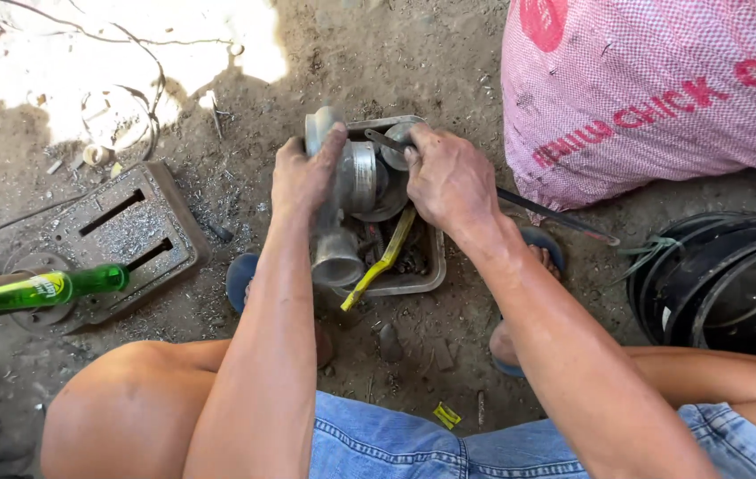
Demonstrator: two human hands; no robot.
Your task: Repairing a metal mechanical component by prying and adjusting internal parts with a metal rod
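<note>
A grey metal pipe-shaped casting (339, 232) stands over a shallow grey tray (413, 282) on the dirt ground. My left hand (304, 173) grips the top of the casting. My right hand (449, 177) is closed around a dark tool (381, 139) whose tip rests on the round part at the casting's upper right. A long dark handle (564, 217) sticks out from under that hand toward the right. In the tray, a yellow-handled tool (381, 261) lies among small dark parts.
A large pink woven sack (662, 89) sits at the upper right. Black wheel rims (733, 284) lie at the right. A green glass bottle (36, 291) rests on a rusty slotted metal base (134, 231) at the left. My feet in blue sandals flank the tray.
</note>
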